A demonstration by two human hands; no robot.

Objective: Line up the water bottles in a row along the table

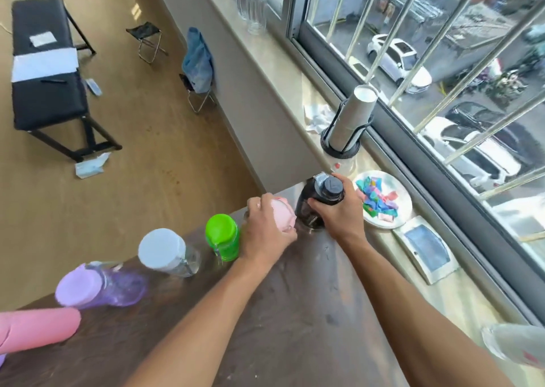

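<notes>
**Two bottles crowding the table's far corner**

From the head view, our left hand (267, 227) is wrapped around the pink-lidded bottle (283, 214) and our right hand (339, 209) is clamped on the black bottle (320, 202), both at the far end of the table (295, 313). The green bottle (222, 240), white-lidded bottle (166, 252) and purple bottle (100, 285) stand in line along the edge. We judge that the two held bottles could knock together, or one tip off the edge.
</notes>
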